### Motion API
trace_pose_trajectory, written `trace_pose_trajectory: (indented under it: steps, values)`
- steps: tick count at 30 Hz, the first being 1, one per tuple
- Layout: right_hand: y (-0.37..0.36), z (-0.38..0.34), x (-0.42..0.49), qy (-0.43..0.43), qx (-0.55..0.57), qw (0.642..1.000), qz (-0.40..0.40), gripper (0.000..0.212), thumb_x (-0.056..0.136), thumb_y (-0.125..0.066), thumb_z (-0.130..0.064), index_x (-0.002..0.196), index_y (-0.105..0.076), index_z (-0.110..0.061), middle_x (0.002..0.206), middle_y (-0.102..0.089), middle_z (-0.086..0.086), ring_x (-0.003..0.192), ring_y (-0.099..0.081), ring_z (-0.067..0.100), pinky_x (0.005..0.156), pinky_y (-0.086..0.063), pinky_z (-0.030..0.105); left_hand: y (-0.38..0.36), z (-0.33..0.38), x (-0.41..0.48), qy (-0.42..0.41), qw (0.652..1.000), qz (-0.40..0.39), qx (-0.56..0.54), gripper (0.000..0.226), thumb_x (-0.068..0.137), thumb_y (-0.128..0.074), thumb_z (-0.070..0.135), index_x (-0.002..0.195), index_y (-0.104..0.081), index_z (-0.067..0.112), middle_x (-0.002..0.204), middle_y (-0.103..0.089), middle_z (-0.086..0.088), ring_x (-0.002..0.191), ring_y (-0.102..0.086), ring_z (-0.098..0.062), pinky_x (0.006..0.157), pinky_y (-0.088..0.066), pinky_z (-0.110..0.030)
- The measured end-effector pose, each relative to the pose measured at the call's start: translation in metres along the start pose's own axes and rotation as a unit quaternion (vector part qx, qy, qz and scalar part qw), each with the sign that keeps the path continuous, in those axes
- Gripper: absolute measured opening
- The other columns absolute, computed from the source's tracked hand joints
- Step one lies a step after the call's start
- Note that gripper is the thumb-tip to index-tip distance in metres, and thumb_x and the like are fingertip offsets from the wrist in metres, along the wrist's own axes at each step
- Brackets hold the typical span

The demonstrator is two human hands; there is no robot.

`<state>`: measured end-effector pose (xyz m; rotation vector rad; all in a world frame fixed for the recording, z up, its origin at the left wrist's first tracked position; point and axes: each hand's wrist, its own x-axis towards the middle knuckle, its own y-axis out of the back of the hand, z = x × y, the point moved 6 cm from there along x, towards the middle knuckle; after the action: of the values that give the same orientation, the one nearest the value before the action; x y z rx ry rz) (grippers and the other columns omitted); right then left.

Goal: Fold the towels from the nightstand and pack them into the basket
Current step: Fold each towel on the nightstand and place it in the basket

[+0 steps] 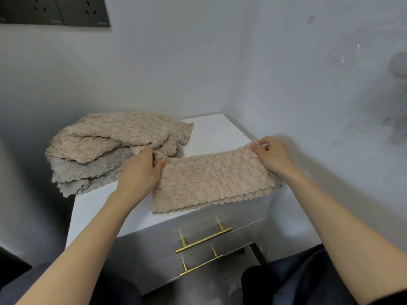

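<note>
A beige fluffy towel [211, 181] lies folded in a long strip across the front right of the white nightstand [211, 128]. My left hand [141, 170] pinches its far left corner. My right hand [273, 155] pinches its far right corner at the nightstand's right edge. A loose pile of towels [105, 146], beige on top and grey beneath, sits on the left rear of the nightstand, hanging a little over its left edge. No basket is in view.
The nightstand stands in a corner between two white walls. Its grey drawers carry two gold bar handles [202, 239]. Dark wall sockets [55, 11] are at the top left. A grey plush shape [398, 95] shows at the right edge. My knees are at the bottom.
</note>
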<state>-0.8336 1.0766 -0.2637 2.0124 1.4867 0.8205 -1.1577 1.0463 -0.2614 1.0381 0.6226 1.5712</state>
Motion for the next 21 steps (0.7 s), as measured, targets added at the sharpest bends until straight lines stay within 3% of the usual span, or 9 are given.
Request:
trace_pose_trajectory:
  steps: [3, 6, 9, 13, 15, 21]
  values:
    - [0.002, 0.001, 0.001, 0.013, -0.023, 1.0, 0.012, 0.031, 0.096, -0.053, -0.031, 0.12, -0.06, -0.013, 0.101, -0.061, 0.002, 0.097, -0.057, 0.019, 0.076, -0.036, 0.025, 0.0, -0.002, 0.002, 0.007, 1.0, 0.003, 0.01, 0.029, 0.097, -0.05, 0.034, 0.096, -0.052, 0.005, 0.074, -0.059, -0.009, 0.066, -0.056, -0.026, 0.054, -0.043, -0.037]
    - [0.01, 0.002, -0.001, 0.025, -0.03, 0.999, 0.031, 0.029, 0.094, -0.056, -0.028, 0.12, -0.057, -0.017, 0.092, -0.059, -0.004, 0.086, -0.056, 0.015, 0.072, -0.037, 0.026, 0.004, -0.006, 0.0, 0.026, 0.999, 0.019, 0.028, 0.035, 0.096, -0.048, 0.042, 0.099, -0.055, 0.008, 0.081, -0.063, -0.008, 0.073, -0.058, -0.027, 0.06, -0.048, -0.037]
    - [0.021, 0.007, -0.004, 0.005, -0.078, 0.996, 0.04, 0.023, 0.09, -0.059, -0.031, 0.107, -0.058, -0.015, 0.091, -0.062, 0.001, 0.083, -0.058, 0.02, 0.069, -0.042, 0.031, 0.007, -0.013, -0.004, 0.053, 0.996, 0.016, 0.069, 0.045, 0.093, -0.045, 0.055, 0.089, -0.05, 0.01, 0.073, -0.06, -0.004, 0.066, -0.057, -0.025, 0.052, -0.04, -0.03]
    - [0.022, 0.014, -0.014, -0.052, -0.169, 0.983, -0.056, 0.043, 0.093, -0.052, -0.039, 0.072, -0.061, -0.003, 0.068, -0.064, 0.012, 0.069, -0.061, 0.03, 0.069, -0.048, 0.034, -0.001, -0.015, -0.008, 0.067, 0.995, -0.043, 0.058, 0.056, 0.093, -0.042, 0.056, 0.058, -0.041, 0.012, 0.047, -0.04, 0.002, 0.043, -0.04, -0.018, 0.047, -0.027, -0.025]
    - [0.019, 0.017, -0.019, -0.073, -0.183, 0.976, -0.09, 0.047, 0.093, -0.051, -0.041, 0.06, -0.05, -0.009, 0.057, -0.054, 0.007, 0.061, -0.056, 0.028, 0.066, -0.047, 0.033, -0.004, -0.016, -0.008, 0.079, 0.994, -0.064, 0.05, 0.053, 0.093, -0.045, 0.054, 0.059, -0.042, 0.013, 0.048, -0.04, 0.001, 0.046, -0.04, -0.019, 0.047, -0.025, -0.026]
    - [0.017, 0.012, -0.023, -0.068, -0.166, 0.979, -0.099, 0.046, 0.094, -0.052, -0.033, 0.056, -0.036, -0.013, 0.052, -0.039, 0.002, 0.051, -0.042, 0.022, 0.058, -0.035, 0.029, -0.006, -0.018, -0.004, 0.088, 0.995, -0.047, 0.006, 0.035, 0.095, -0.051, 0.04, 0.073, -0.049, 0.012, 0.066, -0.056, -0.004, 0.061, -0.05, -0.018, 0.05, -0.03, -0.029]
